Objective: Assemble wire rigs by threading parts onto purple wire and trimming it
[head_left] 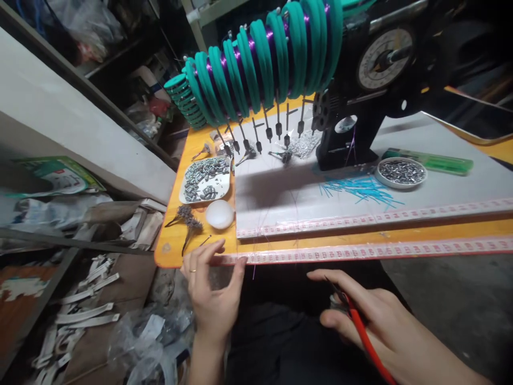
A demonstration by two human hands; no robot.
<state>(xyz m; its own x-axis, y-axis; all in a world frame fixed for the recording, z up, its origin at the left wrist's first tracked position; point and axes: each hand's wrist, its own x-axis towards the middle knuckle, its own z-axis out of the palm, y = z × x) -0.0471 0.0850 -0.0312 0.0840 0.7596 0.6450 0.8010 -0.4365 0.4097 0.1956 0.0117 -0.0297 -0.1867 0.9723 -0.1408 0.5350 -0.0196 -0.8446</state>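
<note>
My left hand (214, 291) rests at the table's front edge, fingers and thumb apart, touching the end of a red-and-white measuring tape (320, 254). Just right of its thumb, a thin purple thread (254, 271) hangs over the edge. My right hand (372, 315) holds small red-handled pliers (363, 331) over my lap, their dark jaws pointing up and left. A small pale object (336, 302) shows between that thumb and forefinger, too unclear to name. Above the table, a row of teal rings (256, 64) wound with purple thread carries several dark hanging weights (278, 128).
A white tray (220, 191) of small metal parts and a white round cup (219, 215) stand left. Cut blue strips (356, 188) lie on the white board (276, 214) beside a dish of metal pieces (402, 172) and a green box cutter (436, 161). A black machine (360, 123) stands behind.
</note>
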